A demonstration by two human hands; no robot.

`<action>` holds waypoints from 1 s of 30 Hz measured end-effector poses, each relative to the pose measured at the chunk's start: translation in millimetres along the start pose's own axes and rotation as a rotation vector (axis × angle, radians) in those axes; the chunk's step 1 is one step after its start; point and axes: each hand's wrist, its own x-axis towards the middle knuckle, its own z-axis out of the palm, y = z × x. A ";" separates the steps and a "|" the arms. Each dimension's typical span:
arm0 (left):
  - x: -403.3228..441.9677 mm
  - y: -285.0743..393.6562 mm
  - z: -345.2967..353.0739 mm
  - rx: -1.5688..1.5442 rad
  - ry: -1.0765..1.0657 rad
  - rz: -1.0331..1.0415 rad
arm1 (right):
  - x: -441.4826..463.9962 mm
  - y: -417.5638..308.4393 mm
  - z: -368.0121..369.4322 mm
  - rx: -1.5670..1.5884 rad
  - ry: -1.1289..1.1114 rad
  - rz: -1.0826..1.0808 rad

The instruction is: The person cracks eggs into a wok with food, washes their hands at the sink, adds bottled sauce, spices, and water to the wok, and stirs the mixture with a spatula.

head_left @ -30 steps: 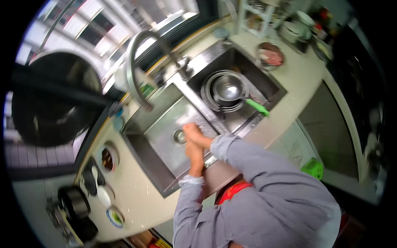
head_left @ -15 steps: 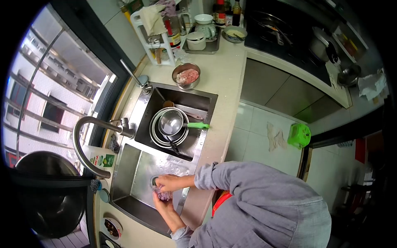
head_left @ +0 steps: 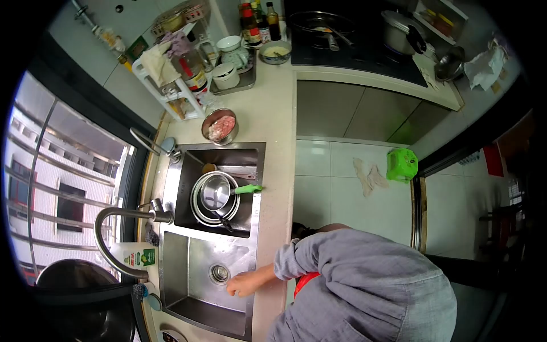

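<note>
My right hand (head_left: 242, 284) is over the near side of the lower sink basin (head_left: 196, 256), a little beside the round drain (head_left: 219, 273). Its fingers are curled together and point down; whether anything small is between them is hidden. The gray sleeve (head_left: 299, 257) ends above the wrist. My left hand is out of sight, and the left arm is hidden by the gray top. In the upper basin stand stacked metal bowls (head_left: 196, 208) with a green-handled strainer (head_left: 215, 192) on top.
A curved faucet (head_left: 102, 233) arches over the lower basin's far side. A metal bowl of raw meat (head_left: 221, 126) stands on the counter (head_left: 276, 114). Further back are a white rack (head_left: 171, 100), a lidded white pot (head_left: 225, 76), sauce bottles (head_left: 273, 23) and a stove with a pan (head_left: 322, 24).
My hands have come apart: the left one, earlier cupped around purple pieces, has left the view. The right one stays over the basin, fingers down. The camera view has turned and shifted.
</note>
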 end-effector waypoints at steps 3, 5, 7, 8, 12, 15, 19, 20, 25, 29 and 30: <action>-1.9 -54.5 4.7 -0.087 -0.224 -0.150 | -14.4 7.7 -6.2 -0.095 0.051 -0.013; 2.6 -68.0 5.1 -0.158 -0.299 -0.212 | -17.8 13.7 -22.9 -0.078 -0.099 0.127; -1.1 -60.5 6.0 0.264 -0.210 0.003 | -26.3 16.1 -42.4 -0.015 -0.092 0.162; -7.5 -40.0 15.3 0.278 -0.169 -0.091 | -29.3 11.2 -53.6 -0.013 -0.043 0.185; -8.8 -28.3 66.3 0.333 -0.056 -0.047 | -8.7 23.7 -85.5 -0.112 0.132 0.201; -12.4 -40.0 103.3 -0.063 -0.262 -0.164 | 29.4 8.2 -121.5 -0.149 0.219 0.218; -57.1 58.1 129.8 -0.415 -0.592 -0.303 | 132.1 51.7 -161.3 -0.181 0.477 0.066; -61.1 65.5 135.1 -0.439 -0.606 -0.338 | 161.6 54.7 -177.1 -0.205 0.535 0.112; -64.3 86.2 135.2 -0.525 -0.621 -0.560 | 276.4 73.9 -225.8 -0.241 0.765 0.011; -53.8 92.6 134.4 -0.618 -0.566 -0.669 | 300.0 72.8 -237.2 -0.534 0.510 0.220; -49.1 93.3 135.3 -0.672 -0.560 -0.702 | 301.8 78.8 -236.2 -0.580 0.529 0.218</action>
